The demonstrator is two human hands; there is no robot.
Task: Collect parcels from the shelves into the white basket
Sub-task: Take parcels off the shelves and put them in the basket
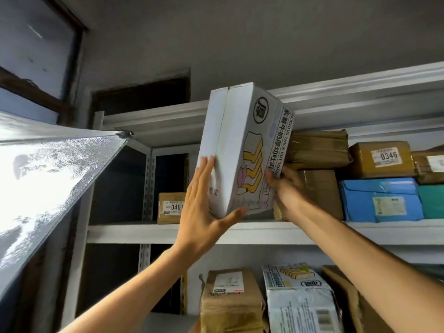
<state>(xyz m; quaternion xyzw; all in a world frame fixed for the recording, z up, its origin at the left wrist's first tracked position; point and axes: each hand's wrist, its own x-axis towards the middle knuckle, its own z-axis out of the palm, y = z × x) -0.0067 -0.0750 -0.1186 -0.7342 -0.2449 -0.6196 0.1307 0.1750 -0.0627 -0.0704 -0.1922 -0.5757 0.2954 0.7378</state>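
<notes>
We are holding white toast box (240, 150) between both hands, tilted, top leaning left, its bottom corner hanging just over front edge of middle shelf board (134, 233). Our left hand (204, 212) is pressing flat on box's left face, fingers straight, thumb spread under bottom corner. Our right hand (288, 186) is curling fingers against lower right face. Brown parcel (170, 207) marked 0461 is sitting behind at shelf's left end; blue parcel (379, 200) is lying toward right.

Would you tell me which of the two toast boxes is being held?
The upper toast box, between the left hand and right hand; the lower toast box lies shelved.
</notes>
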